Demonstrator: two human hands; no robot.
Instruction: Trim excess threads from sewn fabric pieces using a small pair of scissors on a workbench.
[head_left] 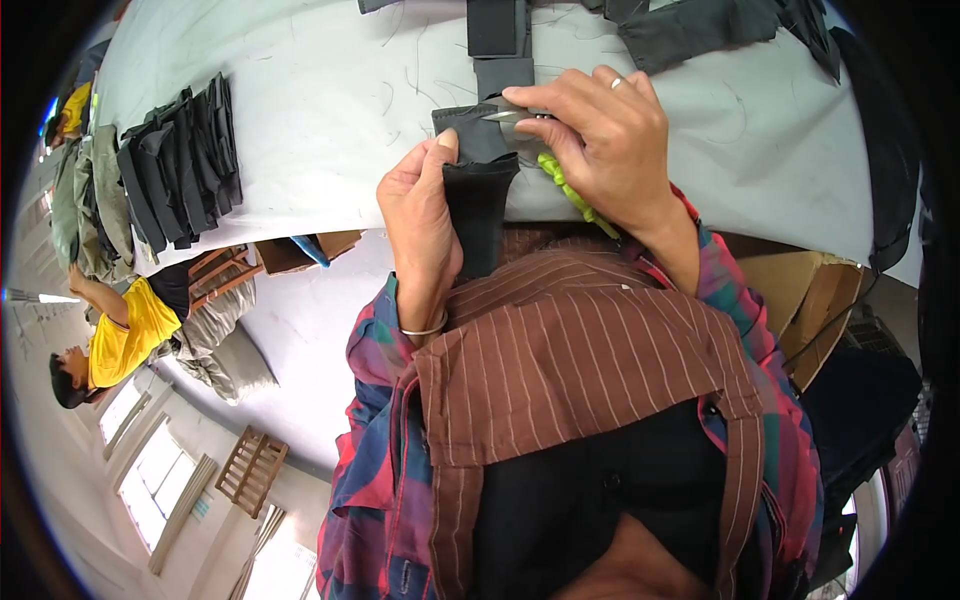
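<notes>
My left hand (420,205) is closed on a dark grey fabric piece (480,205), thumb on top, and the piece hangs down over the table's near edge. In my right hand (610,145) is a pair of thread snips (505,116), pinched between thumb and fingers. Their pale blades lie against the upper edge of the fabric; I cannot make out any thread between them. A bright yellow-green cord (566,185) dangles below my right hand. Just beyond the snips, more dark fabric strips (498,30) lie on the white table (330,120).
A row of folded dark fabric pieces (185,165) stands at the table's left. Other dark pieces (700,35) lie at the far right. Loose threads are scattered on the cloth. A cardboard box (815,300) is below the right edge. A person in yellow (135,330) works at left.
</notes>
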